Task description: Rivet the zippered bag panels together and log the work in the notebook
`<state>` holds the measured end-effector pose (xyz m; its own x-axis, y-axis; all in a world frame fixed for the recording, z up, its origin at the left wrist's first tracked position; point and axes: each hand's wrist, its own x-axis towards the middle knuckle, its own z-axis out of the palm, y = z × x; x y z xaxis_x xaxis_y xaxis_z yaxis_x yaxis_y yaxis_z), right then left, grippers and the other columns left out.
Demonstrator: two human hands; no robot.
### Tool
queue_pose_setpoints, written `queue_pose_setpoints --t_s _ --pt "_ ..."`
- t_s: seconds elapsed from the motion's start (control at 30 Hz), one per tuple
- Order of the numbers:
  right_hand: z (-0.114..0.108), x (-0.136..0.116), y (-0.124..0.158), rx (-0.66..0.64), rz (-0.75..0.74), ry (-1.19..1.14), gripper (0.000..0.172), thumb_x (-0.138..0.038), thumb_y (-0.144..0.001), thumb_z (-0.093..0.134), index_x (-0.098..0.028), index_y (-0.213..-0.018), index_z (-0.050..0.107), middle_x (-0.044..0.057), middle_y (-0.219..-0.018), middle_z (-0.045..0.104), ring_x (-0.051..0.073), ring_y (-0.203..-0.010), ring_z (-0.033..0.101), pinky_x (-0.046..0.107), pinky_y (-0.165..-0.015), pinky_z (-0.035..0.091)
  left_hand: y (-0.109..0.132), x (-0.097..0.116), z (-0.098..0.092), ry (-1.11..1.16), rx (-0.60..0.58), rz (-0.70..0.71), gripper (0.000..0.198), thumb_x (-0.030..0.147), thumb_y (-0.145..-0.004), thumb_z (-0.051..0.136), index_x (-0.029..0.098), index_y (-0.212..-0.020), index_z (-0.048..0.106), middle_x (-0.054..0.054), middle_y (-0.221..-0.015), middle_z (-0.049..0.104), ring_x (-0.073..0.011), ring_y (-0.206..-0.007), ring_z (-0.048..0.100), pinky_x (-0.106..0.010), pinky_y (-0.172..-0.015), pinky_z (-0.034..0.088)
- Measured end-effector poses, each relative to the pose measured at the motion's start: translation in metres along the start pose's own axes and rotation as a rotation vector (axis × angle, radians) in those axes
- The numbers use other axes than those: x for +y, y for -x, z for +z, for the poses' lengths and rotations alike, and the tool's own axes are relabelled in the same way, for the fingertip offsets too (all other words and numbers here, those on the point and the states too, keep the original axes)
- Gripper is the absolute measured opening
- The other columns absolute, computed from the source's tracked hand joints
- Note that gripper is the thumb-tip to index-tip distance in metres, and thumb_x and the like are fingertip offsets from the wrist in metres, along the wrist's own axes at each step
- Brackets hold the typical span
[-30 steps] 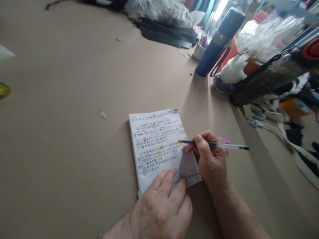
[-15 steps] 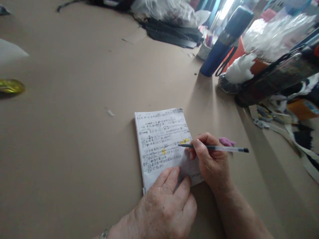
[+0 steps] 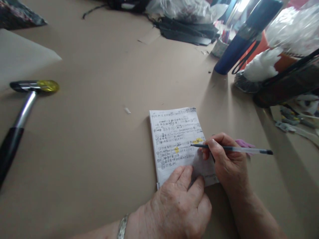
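Note:
A small notepad (image 3: 175, 132) covered in handwriting, with yellow highlighted spots, lies on the table in the head view. My right hand (image 3: 228, 159) pinches a pen (image 3: 239, 149) with a clear barrel and black end. Its dark tip points left, at or just above the written lines near the page's right side. My left hand (image 3: 183, 202) rests across the lower part of the pad, fingers slightly bent and spread, holding nothing. It covers the pad's bottom edge. A bracelet (image 3: 122, 227) circles the left wrist. Beyond my right hand, a purple piece (image 3: 243, 144) is partly hidden.
At the left lies a hammer (image 3: 31, 89) with a yellow-tipped head, near a white sheet (image 3: 22, 53). A blue bottle (image 3: 234, 49), a dark cylindrical case (image 3: 286, 78) and plastic bags (image 3: 294, 31) crowd the far right. Black material (image 3: 185, 30) lies at the back.
The view has turned left, so the pad and both hands appear farther right and the whole hammer head shows. Hands and pen look nearly unchanged relative to the page.

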<state>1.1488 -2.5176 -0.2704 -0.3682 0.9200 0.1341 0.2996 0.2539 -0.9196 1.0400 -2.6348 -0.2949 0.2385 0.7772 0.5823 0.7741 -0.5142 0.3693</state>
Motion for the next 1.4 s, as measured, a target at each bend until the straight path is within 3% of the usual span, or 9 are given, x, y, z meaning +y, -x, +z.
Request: queue_pose_setpoints --t_s 1.4 --pt "0.0010 -0.0017 -0.0005 -0.016 -0.010 0.039 0.021 -0.030 -0.090 0.055 -0.020 -0.073 0.055 -0.005 -0.056 0.056 0.008 -0.052 0.051 0.018 -0.046 0.040 0.0000 -0.0008 0.0015 0.022 0.010 -0.007 0.019 0.014 -0.087 0.044 0.013 -0.074 0.059 -0.015 -0.089 0.067 -0.0361 -0.092 0.065 -0.051 -0.076 0.055"
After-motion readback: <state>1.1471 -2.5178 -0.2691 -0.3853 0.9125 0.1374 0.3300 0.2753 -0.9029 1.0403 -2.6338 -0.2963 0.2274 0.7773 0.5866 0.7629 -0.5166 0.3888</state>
